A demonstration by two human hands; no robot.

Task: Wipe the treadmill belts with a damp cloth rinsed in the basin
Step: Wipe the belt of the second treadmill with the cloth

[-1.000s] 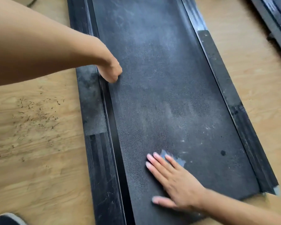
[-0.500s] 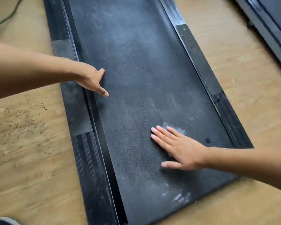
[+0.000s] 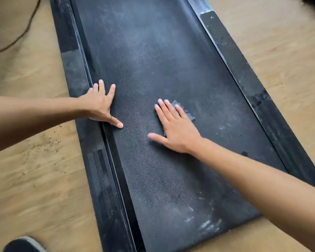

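A dusty black treadmill belt (image 3: 153, 60) runs up the middle of the head view between two black side rails. My right hand (image 3: 176, 128) lies flat on the belt with straight fingers, pressing a small grey-blue cloth (image 3: 188, 112) whose edge shows beyond the fingertips. My left hand (image 3: 100, 104) rests spread and flat on the belt's left edge, beside the left rail (image 3: 75, 73). No basin is in view.
Light wooden floor (image 3: 31, 179) surrounds the treadmill, with dark crumbs left of it. A dark cable (image 3: 25, 30) curves at the upper left. A dark shoe (image 3: 24, 244) shows at the bottom left. The right rail (image 3: 247, 84) borders the belt, and another machine's edge sits top right.
My left hand has opened from a curled shape and settled flat on the belt's left edge. My right hand has slid the cloth farther up the belt.
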